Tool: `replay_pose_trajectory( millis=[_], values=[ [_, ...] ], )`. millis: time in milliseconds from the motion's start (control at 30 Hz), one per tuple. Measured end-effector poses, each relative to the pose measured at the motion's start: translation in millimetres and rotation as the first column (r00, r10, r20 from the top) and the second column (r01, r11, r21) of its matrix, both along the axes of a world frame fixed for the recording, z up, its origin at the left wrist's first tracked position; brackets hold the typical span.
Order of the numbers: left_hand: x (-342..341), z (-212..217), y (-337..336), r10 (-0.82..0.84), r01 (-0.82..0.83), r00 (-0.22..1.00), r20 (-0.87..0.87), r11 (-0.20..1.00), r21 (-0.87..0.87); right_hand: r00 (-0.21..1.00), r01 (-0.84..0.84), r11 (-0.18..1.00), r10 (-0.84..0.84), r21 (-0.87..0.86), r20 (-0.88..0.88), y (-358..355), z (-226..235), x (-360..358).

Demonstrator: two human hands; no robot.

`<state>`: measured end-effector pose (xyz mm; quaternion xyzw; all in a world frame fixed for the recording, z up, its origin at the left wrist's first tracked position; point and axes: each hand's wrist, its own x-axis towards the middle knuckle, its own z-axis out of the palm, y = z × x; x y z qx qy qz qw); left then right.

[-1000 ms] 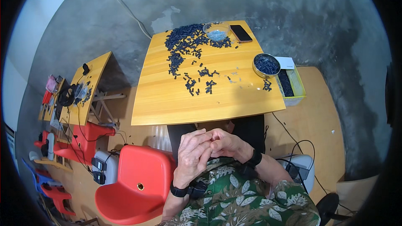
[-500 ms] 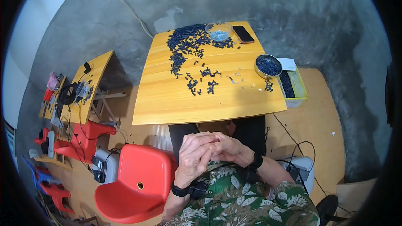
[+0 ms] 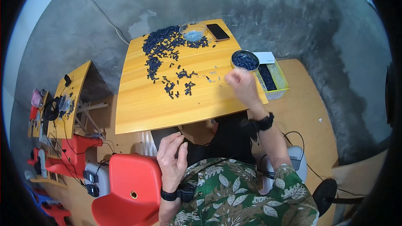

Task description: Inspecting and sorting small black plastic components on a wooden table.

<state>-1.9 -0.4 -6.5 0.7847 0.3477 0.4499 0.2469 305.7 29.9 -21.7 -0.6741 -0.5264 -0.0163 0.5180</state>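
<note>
My right hand [image 3: 243,85] is over the right part of the table, just below a metal bowl [image 3: 245,60] full of small dark pieces. Motion blurs its fingers, so I cannot see whether it holds anything. My left hand [image 3: 171,155] is in front of my body, below the table's near edge. Its fingers are curled in toward the thumb; anything between the tips is too small to make out. Small black cylinder-like pieces [image 3: 161,42] lie heaped at the table's far left, with looser clusters [image 3: 171,88] nearer me. Small clear pieces [image 3: 211,73] lie near the middle.
A clear bowl [image 3: 193,32] with pale blue contents and a phone [image 3: 218,32] stand at the far side of the wooden table [image 3: 146,113]. A yellow box [image 3: 279,79] with dark contents is at the right. A red chair [image 3: 134,175] stands at my left.
My hands were together in front of me and have parted. The right one has moved up over the table near the metal bowl; the left has stayed low. The view has shifted.
</note>
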Motion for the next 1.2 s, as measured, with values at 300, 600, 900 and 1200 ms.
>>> replay_pose_trajectory(
  millis=[300, 600, 900, 1200],
  values=[
    [0, 2, 0, 0.008, -0.009, 1.000, -0.010, 1.000, -0.016, 0.919, 0.347, 0.934, -0.322, -0.080, 0.229, 24, 8, 57],
    [-1, -3, 2, -0.028, 0.028, 1.000, 0.012, 1.000, -0.012, 0.977, -0.184, 0.981, 0.189, -0.060, 0.097, 56, -24, -38],
    [-7, -13, 8, -0.002, 0.004, 1.000, 0.024, 0.999, -0.054, 0.976, -0.114, 0.970, 0.150, -0.216, 0.159, 89, -32, -48],
    [-20, -18, 37, 0.062, -0.066, 0.997, -0.042, 0.992, -0.111, 0.961, -0.081, 0.942, 0.161, -0.326, 0.224, 130, -17, -41]
  ],
)
